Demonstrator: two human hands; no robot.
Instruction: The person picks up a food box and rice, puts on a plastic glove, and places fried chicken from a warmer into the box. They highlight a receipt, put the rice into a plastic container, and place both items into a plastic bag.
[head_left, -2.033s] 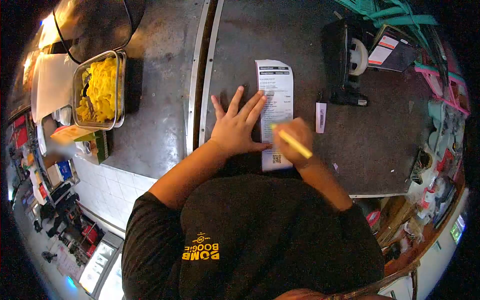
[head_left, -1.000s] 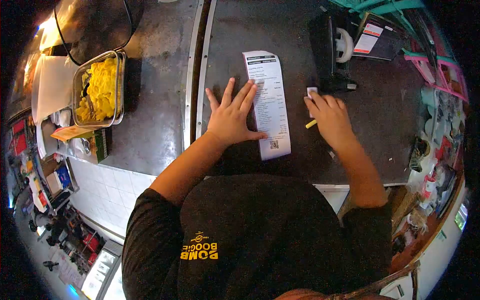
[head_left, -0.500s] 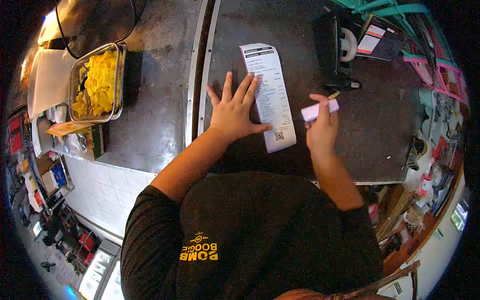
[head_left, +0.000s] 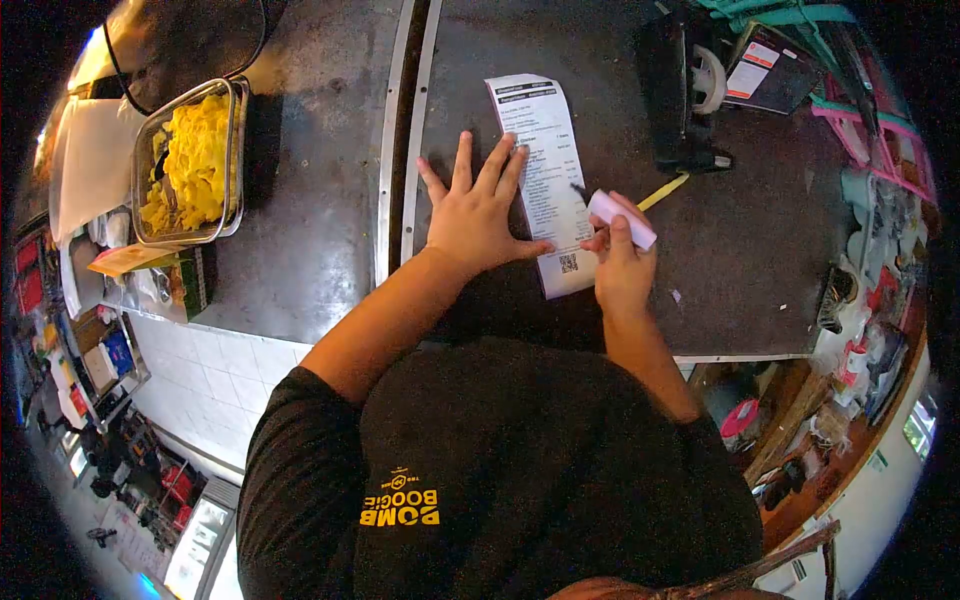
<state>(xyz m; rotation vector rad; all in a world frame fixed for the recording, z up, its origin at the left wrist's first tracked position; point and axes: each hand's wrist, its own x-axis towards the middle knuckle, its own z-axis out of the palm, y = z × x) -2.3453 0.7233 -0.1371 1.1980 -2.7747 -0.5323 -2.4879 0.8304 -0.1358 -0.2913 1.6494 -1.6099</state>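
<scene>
Pinning QR-coded receipt, left grip spread; right grip pinching pale block; shirt: "BOMB BOOGIE".

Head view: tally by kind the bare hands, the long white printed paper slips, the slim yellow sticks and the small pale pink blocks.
Bare hands: 2, left hand and right hand
Long white printed paper slip: 1
Slim yellow stick: 1
Small pale pink block: 1
Total: 5
</scene>
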